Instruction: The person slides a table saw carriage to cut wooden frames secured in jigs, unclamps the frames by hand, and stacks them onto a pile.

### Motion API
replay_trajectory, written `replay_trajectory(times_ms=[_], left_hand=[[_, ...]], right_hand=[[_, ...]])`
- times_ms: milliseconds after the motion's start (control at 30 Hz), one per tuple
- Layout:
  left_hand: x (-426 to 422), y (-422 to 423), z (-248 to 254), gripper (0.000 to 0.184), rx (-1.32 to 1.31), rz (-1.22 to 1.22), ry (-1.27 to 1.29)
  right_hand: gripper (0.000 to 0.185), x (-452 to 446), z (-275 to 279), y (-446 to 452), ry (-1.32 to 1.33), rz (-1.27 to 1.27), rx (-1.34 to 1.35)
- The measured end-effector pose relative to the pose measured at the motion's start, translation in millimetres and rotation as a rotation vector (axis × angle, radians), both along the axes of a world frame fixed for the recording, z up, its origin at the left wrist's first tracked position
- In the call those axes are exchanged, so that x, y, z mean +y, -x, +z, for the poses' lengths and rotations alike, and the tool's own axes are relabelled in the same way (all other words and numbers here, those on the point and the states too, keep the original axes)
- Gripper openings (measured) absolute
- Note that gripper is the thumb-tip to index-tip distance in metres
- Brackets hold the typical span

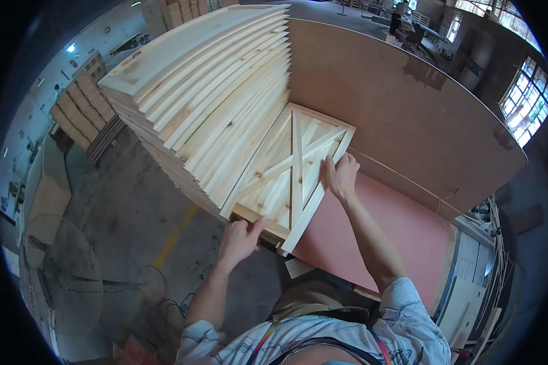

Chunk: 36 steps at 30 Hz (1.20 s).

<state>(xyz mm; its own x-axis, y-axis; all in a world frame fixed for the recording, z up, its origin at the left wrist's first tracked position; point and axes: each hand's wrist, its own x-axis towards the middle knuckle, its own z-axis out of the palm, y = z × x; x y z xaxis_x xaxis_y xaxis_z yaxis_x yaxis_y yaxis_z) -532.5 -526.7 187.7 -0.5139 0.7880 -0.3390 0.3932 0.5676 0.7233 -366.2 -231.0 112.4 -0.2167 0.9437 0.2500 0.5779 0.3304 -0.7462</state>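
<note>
A framed pale-wood panel with crossing braces lies face up on the pink-topped table, beside a tall stack of similar wooden panels. My left hand grips its near end at the left corner; the thumb lies against the end rail and the fingers are curled, partly hidden. Around the panel's right edge, about midway along, my right hand is closed, with the thumb on the inner side. The panel's left side lies close against the stack; I cannot tell whether they touch.
Behind the pink tabletop stands a tall brown board. A cord runs along it. On the floor at left is a round fan guard. Bundled wood stacks stand farther left. A person is far back.
</note>
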Motion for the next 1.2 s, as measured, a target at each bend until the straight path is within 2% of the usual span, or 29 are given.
replay_trajectory(times_ms=[33,100,133,200,300,333,400,467,500,533,600,667,733,767,833,900,967,1000,1033,1067,1100,1167,1200], left_hand=[[4,5,-4,0.071,0.004,0.016,-0.006],[14,15,-17,0.078,0.440,-0.165,-0.003],[20,14,-2,0.078,0.440,-0.175,-0.009],[29,9,25,0.085,0.433,-0.197,0.259],[28,22,1,0.084,0.400,-0.136,0.241],[25,25,-5,0.084,0.399,-0.071,0.244],[28,36,-11,0.085,0.230,0.075,0.174],[37,67,-20,0.085,0.270,-0.055,0.129],[40,69,-22,0.085,0.264,0.055,0.070],[42,69,-23,0.086,0.256,0.165,0.011],[53,72,-17,0.083,0.328,0.176,0.131],[71,129,-59,0.081,0.792,0.085,0.018],[62,70,-1,0.077,0.994,0.069,-0.124],[66,27,33,0.077,0.993,0.023,-0.153],[83,-63,84,0.059,0.754,-0.024,-0.311],[122,-151,72,0.035,0.114,-0.393,-0.686],[157,-265,87,0.023,-0.168,-0.873,-0.716],[160,-312,115,0.026,-0.005,-1.100,-0.675],[174,-363,126,0.027,-0.055,-1.230,-0.664],[206,-411,121,0.028,-0.083,-1.389,-0.710],[221,-474,119,0.028,-0.215,-1.447,-0.762],[240,-576,132,0.027,-0.174,-1.559,-0.795],[246,-645,127,0.027,-0.246,-1.723,-0.878]], right_hand=[[0.078,6,2,2,-0.004,0.008,-0.053],[0.079,7,8,-12,0.064,0.100,-0.044],[0.080,7,8,-27,0.139,0.176,-0.039],[0.083,-1,-9,-59,0.147,0.240,0.019],[0.084,-38,-27,-115,0.012,0.226,-0.052],[0.082,-57,-24,-138,0.124,0.249,-0.080],[0.077,-104,-43,-190,0.276,0.270,-0.133],[0.069,-166,-62,-260,0.430,0.261,-0.149],[0.065,-196,-59,-292,0.534,0.266,-0.135],[0.065,-226,-64,-320,0.538,0.199,-0.129],[0.061,-292,-80,-378,0.538,0.036,-0.094],[0.059,-360,-102,-420,0.532,-0.103,-0.031],[0.057,-420,-108,-451,0.661,-0.306,0.050],[0.057,-444,-109,-460,0.657,-0.356,0.071],[0.057,-492,-112,-470,0.734,-0.447,0.043],[0.060,-495,-120,-469,0.739,-0.484,0.021],[0.063,-476,-122,-460,0.682,-0.514,0.052],[0.064,-459,-105,-460,0.635,-0.512,0.109],[0.063,-448,-94,-461,0.522,-0.550,0.199],[0.061,-438,-106,-473,0.400,-0.586,0.133],[0.060,-435,-89,-492,0.414,-0.696,0.156],[0.056,-464,-46,-517,0.420,-0.892,0.222],[0.054,-492,-33,-528,0.418,-1.036,0.239]])
